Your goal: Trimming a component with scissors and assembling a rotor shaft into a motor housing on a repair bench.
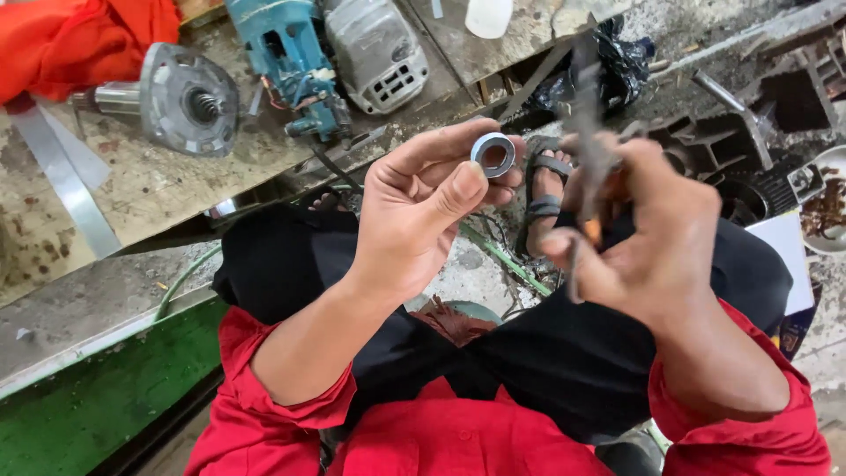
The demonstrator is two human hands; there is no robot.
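My left hand (423, 207) holds a small round metal bearing ring (493, 154) between thumb and fingertips, its hole facing me. My right hand (648, 234) is closed around a thin dark metal tool (586, 106) that points upward, blurred by motion, just right of the ring. Both hands hover above my lap, over black trousers and red sleeves.
On the worn wooden bench (159, 189) lie a teal power tool body (291, 57), a grey motor housing (377, 48), a round metal gear cover with a shaft (181, 97) and an orange cloth (79, 35). A sandalled foot (546, 189) rests below. A bowl (827, 207) sits at right.
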